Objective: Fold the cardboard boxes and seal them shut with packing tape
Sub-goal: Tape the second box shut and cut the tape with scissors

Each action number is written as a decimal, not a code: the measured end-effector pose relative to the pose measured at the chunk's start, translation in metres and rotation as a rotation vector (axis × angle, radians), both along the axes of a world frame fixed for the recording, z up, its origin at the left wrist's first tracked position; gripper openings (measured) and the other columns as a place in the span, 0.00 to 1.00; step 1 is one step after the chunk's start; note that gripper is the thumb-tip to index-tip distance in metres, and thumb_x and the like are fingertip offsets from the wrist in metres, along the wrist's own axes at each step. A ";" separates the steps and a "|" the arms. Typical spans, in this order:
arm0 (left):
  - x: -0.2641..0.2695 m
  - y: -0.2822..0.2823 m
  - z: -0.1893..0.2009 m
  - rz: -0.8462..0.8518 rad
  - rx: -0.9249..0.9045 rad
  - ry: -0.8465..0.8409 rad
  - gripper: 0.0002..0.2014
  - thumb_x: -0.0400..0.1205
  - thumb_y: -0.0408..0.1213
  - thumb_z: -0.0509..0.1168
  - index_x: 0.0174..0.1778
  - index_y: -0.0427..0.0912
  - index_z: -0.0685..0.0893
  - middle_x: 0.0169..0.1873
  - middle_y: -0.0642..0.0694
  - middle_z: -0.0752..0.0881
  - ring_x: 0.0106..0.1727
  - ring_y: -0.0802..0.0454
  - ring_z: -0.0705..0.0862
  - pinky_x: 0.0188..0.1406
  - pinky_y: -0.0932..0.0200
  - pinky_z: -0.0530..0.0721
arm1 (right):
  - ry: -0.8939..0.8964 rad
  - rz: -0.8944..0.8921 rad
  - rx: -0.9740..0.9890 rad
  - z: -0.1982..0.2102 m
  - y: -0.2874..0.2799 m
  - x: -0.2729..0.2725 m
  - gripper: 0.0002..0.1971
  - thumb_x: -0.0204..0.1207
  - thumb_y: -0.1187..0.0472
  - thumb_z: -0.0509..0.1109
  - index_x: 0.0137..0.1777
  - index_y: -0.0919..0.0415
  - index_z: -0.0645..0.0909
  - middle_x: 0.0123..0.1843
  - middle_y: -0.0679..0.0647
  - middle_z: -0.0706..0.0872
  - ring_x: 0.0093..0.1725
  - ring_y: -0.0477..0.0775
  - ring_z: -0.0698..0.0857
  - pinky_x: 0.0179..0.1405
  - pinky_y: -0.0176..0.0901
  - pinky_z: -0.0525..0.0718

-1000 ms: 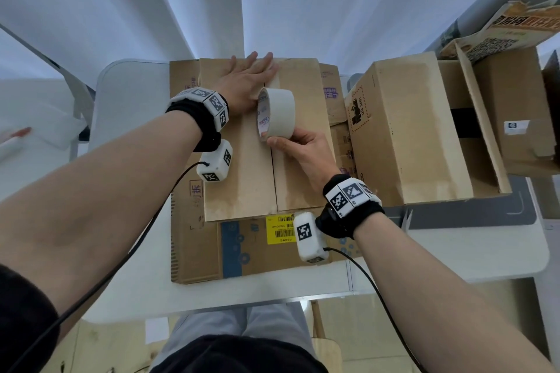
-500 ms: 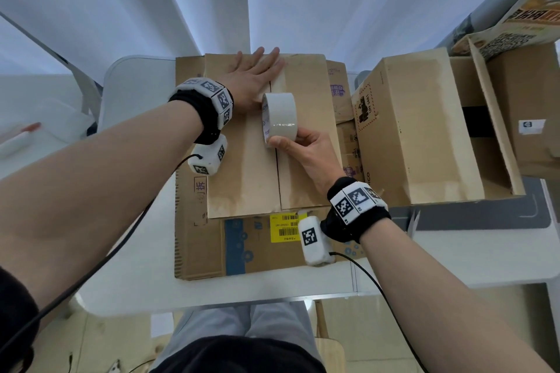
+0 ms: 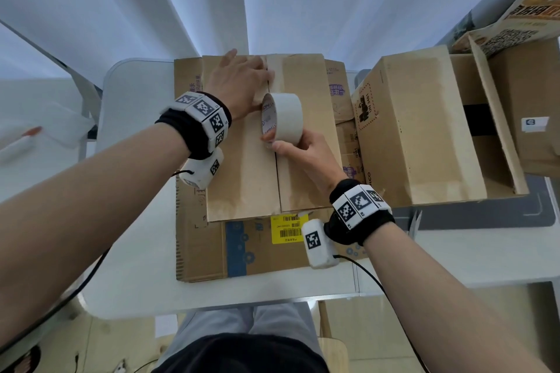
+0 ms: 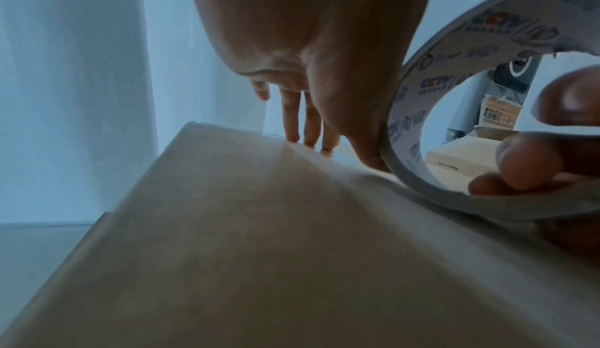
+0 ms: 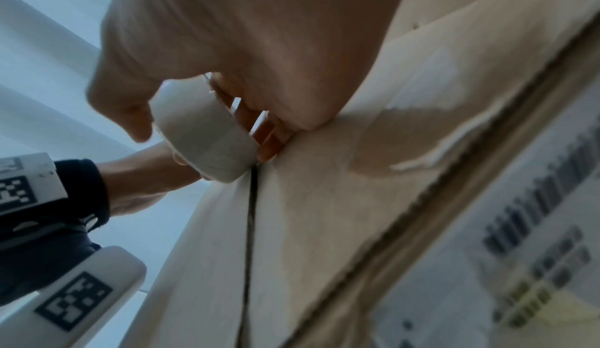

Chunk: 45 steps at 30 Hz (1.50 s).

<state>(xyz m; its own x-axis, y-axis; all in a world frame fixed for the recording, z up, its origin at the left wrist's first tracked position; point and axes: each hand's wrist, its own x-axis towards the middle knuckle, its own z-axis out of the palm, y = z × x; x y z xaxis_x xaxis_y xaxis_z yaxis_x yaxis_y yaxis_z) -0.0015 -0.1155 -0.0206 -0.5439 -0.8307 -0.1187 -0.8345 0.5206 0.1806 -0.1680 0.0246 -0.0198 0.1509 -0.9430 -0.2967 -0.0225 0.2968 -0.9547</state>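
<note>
Right grip: right hand [image 3: 303, 150] clamped on the tape roll [image 3: 283, 117], thumb on the outer face, fingers through the core; roll stands on edge over the centre seam [image 3: 277, 185] of the box [image 3: 242, 166].
Left grip: left hand [image 3: 239, 82] flat, fingers spread and straight, pressing the far end of the flaps just beyond the roll; holds nothing.
Why so (judgement): left palm likely pins the flaps level and anchors the tape's start, so the right hand can draw the roll toward the body along the seam.
Box location: directly under both hands, resting on flattened cardboard [image 3: 206, 251] on the table [image 3: 136, 288].
Seam: on the wrist side of the right grip the seam looks bare, a dark open line in the right wrist view.
Other box: open carton [image 3: 424, 130] well to the right of the right grip, not touched.
Hidden: tape's free end, and whether it already sticks, is covered by the left hand and the roll.
Unclear: far edge of the box behind the left fingers [image 4: 292, 122]; right wrist view blurred.
</note>
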 end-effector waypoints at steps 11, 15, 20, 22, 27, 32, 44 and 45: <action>-0.003 0.003 -0.002 0.041 0.046 -0.040 0.25 0.84 0.48 0.65 0.78 0.52 0.73 0.73 0.48 0.74 0.77 0.42 0.69 0.81 0.44 0.58 | 0.042 0.070 0.025 0.005 -0.003 -0.003 0.12 0.84 0.59 0.69 0.59 0.64 0.89 0.60 0.55 0.91 0.65 0.50 0.86 0.66 0.33 0.80; -0.004 0.001 0.000 0.031 0.084 -0.100 0.28 0.84 0.47 0.65 0.81 0.53 0.69 0.75 0.48 0.71 0.79 0.41 0.66 0.81 0.43 0.57 | 0.005 0.077 0.018 0.005 0.002 -0.003 0.13 0.83 0.60 0.70 0.60 0.68 0.88 0.60 0.58 0.91 0.66 0.52 0.86 0.71 0.40 0.80; -0.001 0.001 -0.001 -0.032 0.137 -0.195 0.37 0.83 0.57 0.63 0.86 0.50 0.58 0.81 0.45 0.62 0.80 0.39 0.64 0.83 0.36 0.48 | -0.040 0.059 0.034 0.006 0.011 -0.005 0.16 0.79 0.57 0.71 0.58 0.68 0.88 0.61 0.58 0.91 0.66 0.51 0.86 0.72 0.44 0.79; 0.002 0.004 -0.002 -0.051 0.156 -0.223 0.41 0.83 0.61 0.61 0.87 0.48 0.52 0.85 0.44 0.56 0.82 0.39 0.61 0.82 0.33 0.44 | -0.026 0.063 0.033 0.006 0.011 -0.005 0.14 0.80 0.58 0.71 0.58 0.67 0.88 0.60 0.57 0.91 0.66 0.52 0.86 0.72 0.45 0.79; -0.001 0.010 -0.002 -0.026 0.195 -0.194 0.37 0.87 0.52 0.58 0.88 0.46 0.48 0.87 0.44 0.48 0.87 0.44 0.52 0.83 0.33 0.41 | -0.027 0.065 0.023 0.002 0.012 -0.005 0.12 0.78 0.66 0.75 0.61 0.67 0.87 0.60 0.59 0.91 0.65 0.55 0.86 0.67 0.43 0.82; -0.003 0.009 -0.001 -0.031 0.112 -0.162 0.32 0.83 0.48 0.65 0.82 0.46 0.62 0.81 0.43 0.63 0.81 0.42 0.63 0.82 0.32 0.52 | 0.014 0.049 0.006 0.002 0.008 -0.004 0.11 0.78 0.71 0.73 0.59 0.65 0.87 0.58 0.54 0.91 0.62 0.50 0.87 0.63 0.36 0.81; 0.002 0.005 0.002 -0.129 0.114 -0.090 0.26 0.83 0.48 0.68 0.76 0.46 0.73 0.76 0.48 0.71 0.71 0.42 0.77 0.78 0.42 0.65 | 0.026 -0.010 -0.001 -0.003 0.005 -0.004 0.11 0.74 0.71 0.76 0.53 0.58 0.89 0.50 0.46 0.93 0.57 0.44 0.89 0.63 0.37 0.82; 0.001 0.005 0.003 -0.118 0.127 -0.088 0.25 0.83 0.47 0.68 0.76 0.46 0.73 0.76 0.49 0.70 0.72 0.42 0.77 0.78 0.42 0.66 | 0.025 -0.004 -0.009 -0.003 0.005 -0.003 0.11 0.74 0.71 0.76 0.53 0.58 0.89 0.49 0.45 0.93 0.57 0.43 0.89 0.62 0.35 0.82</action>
